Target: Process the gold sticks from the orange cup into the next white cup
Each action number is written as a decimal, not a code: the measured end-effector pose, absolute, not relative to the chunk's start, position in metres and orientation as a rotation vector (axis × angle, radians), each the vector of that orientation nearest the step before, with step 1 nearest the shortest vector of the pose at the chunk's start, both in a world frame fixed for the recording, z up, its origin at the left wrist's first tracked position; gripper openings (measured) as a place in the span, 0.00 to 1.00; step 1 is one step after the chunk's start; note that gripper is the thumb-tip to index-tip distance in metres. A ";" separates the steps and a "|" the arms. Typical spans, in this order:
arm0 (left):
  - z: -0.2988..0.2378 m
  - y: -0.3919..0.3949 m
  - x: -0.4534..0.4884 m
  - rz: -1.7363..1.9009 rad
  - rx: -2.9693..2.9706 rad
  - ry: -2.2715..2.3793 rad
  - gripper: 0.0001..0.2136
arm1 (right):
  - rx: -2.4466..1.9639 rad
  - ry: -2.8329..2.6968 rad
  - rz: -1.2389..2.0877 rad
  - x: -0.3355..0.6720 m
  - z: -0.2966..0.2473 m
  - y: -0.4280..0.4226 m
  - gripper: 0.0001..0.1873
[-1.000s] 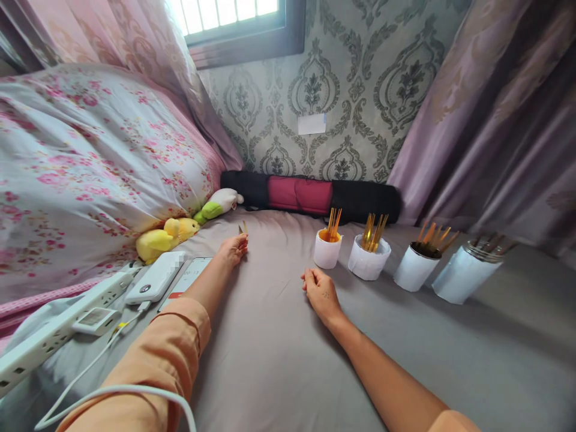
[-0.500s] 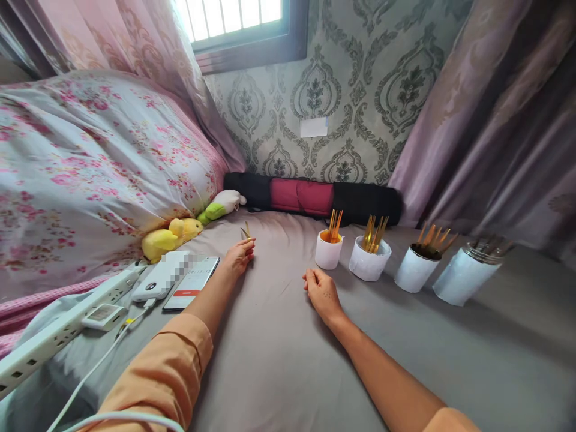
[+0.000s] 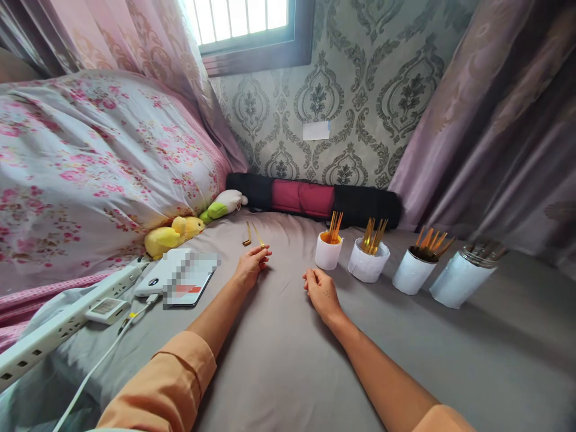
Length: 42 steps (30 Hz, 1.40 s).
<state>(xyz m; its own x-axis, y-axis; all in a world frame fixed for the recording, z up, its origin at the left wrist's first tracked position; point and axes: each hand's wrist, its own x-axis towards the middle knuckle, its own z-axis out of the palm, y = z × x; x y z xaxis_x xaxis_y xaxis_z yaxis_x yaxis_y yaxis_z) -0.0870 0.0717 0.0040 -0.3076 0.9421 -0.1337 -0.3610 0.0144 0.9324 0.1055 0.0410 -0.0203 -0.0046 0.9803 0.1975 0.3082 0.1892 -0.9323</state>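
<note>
Gold shows in the slim stick [image 3: 258, 234] that your left hand [image 3: 253, 265] holds, its near end gripped by the fingers and its far end slanting away to the left. Just left of it, a second stick [image 3: 246, 242] lies on the grey bed sheet [image 3: 274, 348], with a darker part at its near end that is too small to make out. Your right hand [image 3: 320, 293] rests on the sheet to the right, well apart from the left one, with its fingers curled inward against the thumb in a loose fist. Beyond that hand and to its right, four white-wrapped containers stand in a row: a small cup [image 3: 327, 255] with orange-gold sticks, a wider cup [image 3: 366, 270] with shiny gold ones, a can [image 3: 407, 279] with orange-brown ones, and, farthest right, a jar [image 3: 459, 287] with dark ones. The can and the jar look tilted to the right. On your left lie a phone [image 3: 198, 295], a white power bank [image 3: 146, 289] beside it with a cable plugged in, and a long power strip [image 3: 49, 339]. A yellow plush toy [image 3: 168, 239] and a green and white one [image 3: 224, 205] lie farther back, and a black and red roll [image 3: 303, 198] lies along the far wall.
</note>
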 end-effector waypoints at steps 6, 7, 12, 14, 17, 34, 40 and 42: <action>0.002 0.059 -0.068 1.491 0.766 1.144 0.18 | -1.293 -1.479 0.918 0.106 -0.019 0.040 0.21; 0.001 0.057 -0.065 1.478 0.785 1.139 0.18 | -1.289 -1.480 0.925 0.106 -0.018 0.040 0.21; -0.001 0.045 -0.051 1.418 0.872 1.149 0.19 | -1.243 -1.472 0.996 0.108 -0.015 0.038 0.21; 0.000 0.040 -0.047 1.402 0.908 1.149 0.19 | -1.230 -1.452 1.042 0.108 -0.014 0.038 0.22; 0.002 0.032 -0.041 1.382 0.959 1.154 0.18 | -1.208 -1.429 1.094 0.109 -0.014 0.037 0.22; 0.007 0.003 -0.026 1.307 1.251 1.283 0.15 | -1.120 -1.379 1.215 0.113 -0.008 0.035 0.23; 0.001 0.004 -0.027 1.317 1.450 1.360 0.13 | -1.089 -1.359 1.237 0.114 -0.006 0.035 0.22; -0.002 0.005 -0.028 1.318 1.494 1.384 0.13 | -1.085 -1.355 1.240 0.114 -0.006 0.034 0.22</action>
<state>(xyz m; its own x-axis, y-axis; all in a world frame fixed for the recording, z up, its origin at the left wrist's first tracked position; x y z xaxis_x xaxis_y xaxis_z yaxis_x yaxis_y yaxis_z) -0.0283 0.0046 -0.0021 -0.0892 0.9730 0.2129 0.2595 -0.1837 0.9481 0.1138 0.0343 -0.0061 -0.1366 0.9870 0.0842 0.0033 0.0855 -0.9963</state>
